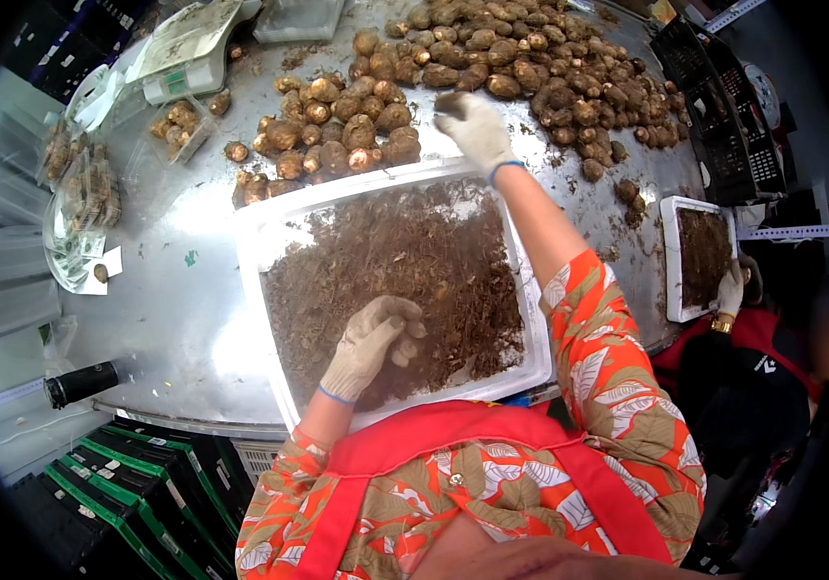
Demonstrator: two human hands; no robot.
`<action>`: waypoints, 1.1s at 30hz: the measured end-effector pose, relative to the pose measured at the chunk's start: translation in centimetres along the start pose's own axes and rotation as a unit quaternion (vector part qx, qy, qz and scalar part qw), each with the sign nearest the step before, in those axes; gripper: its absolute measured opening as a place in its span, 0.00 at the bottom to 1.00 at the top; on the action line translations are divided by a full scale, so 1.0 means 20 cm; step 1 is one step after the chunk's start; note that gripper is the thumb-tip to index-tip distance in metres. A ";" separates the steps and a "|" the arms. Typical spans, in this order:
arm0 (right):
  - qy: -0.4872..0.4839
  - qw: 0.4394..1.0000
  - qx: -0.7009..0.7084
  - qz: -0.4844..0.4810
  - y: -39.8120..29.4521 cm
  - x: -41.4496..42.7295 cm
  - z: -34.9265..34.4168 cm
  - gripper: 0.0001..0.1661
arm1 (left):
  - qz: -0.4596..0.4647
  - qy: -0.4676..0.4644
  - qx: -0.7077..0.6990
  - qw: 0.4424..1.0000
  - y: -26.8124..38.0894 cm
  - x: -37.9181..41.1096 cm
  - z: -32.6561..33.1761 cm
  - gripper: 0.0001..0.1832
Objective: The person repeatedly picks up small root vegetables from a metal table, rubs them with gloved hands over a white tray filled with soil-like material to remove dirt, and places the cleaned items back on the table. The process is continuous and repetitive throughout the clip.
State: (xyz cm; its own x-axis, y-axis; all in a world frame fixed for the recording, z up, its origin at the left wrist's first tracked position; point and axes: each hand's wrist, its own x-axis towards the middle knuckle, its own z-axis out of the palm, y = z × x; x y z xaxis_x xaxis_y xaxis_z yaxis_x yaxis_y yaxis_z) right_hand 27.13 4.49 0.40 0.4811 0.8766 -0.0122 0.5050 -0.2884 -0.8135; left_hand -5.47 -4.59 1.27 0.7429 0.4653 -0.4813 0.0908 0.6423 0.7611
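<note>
A white foam box [541, 319] holding brown soil and root debris [414, 268] stands on the metal table before me. Over its lower part is my left hand [375, 348] in a pale knit glove, its fingers curled; whether something is in it I cannot tell. My right hand [474, 127], gloved too and blurred, is beyond the box's far rim, with a dark blurred patch at its fingertips that I cannot make out. A smaller pile of taro-like corms [342, 123] lies left of it, touching the box's far side. A larger, darker pile of corms [574, 80] spreads farther back and right.
At the back left stand a weighing scale [182, 80] and an open clear tray of corms [181, 130]. Packed trays [88, 188] sit at the left. A co-worker's gloved hand [731, 290] touches a smaller foam box [672, 261] at right, below black crates [719, 109].
</note>
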 end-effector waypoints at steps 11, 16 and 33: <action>0.010 0.930 -0.367 -0.002 0.38 0.32 -0.02 0.25 | -0.013 -0.044 -0.047 0.998 -0.01 0.03 -0.01 0.24; -0.086 0.993 -0.075 -0.010 0.05 0.05 -0.21 0.27 | 0.013 -0.018 -0.008 1.000 0.07 0.04 0.04 0.21; -0.189 0.895 0.393 0.091 -0.06 -1.02 -0.22 0.26 | 0.150 0.056 0.073 0.984 0.12 -0.03 0.19 0.21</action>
State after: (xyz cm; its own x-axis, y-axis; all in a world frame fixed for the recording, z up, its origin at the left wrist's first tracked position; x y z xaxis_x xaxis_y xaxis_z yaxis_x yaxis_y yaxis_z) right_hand 19.89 -14.85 4.23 0.1517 0.9532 -0.2615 -0.2885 -0.2104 -0.9341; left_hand -3.07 -5.73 4.98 0.6741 0.6897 -0.2644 -0.0209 0.3755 0.9266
